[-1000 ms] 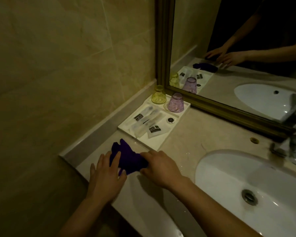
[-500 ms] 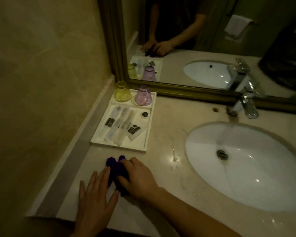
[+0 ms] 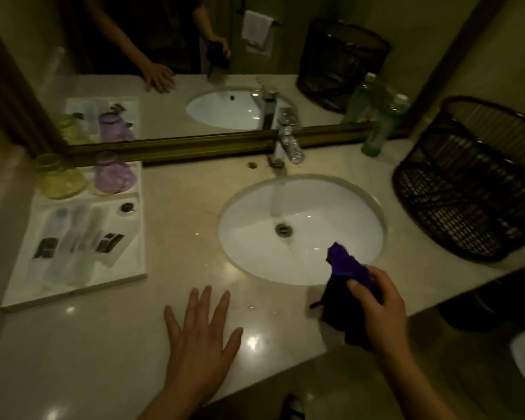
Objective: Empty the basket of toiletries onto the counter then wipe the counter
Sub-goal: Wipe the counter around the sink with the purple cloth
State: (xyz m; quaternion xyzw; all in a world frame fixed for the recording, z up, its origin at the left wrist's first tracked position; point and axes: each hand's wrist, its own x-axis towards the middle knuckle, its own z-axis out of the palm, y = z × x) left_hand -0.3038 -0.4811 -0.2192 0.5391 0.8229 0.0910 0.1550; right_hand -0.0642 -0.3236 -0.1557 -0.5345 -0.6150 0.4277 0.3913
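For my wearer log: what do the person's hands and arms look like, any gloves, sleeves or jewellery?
The left hand and right hand are bare: no gloves, no ring or watch visible in the dim light. Both forearms are uncovered. The mirror reflects a dark short-sleeved top.

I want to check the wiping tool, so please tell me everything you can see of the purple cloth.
The purple cloth looks like soft fabric, bunched and crumpled. The right hand grips its middle, thumb across the front. One end points up over the near rim of the sink; the darker lower end hangs by the front edge of the counter. Whether it touches the counter cannot be told.
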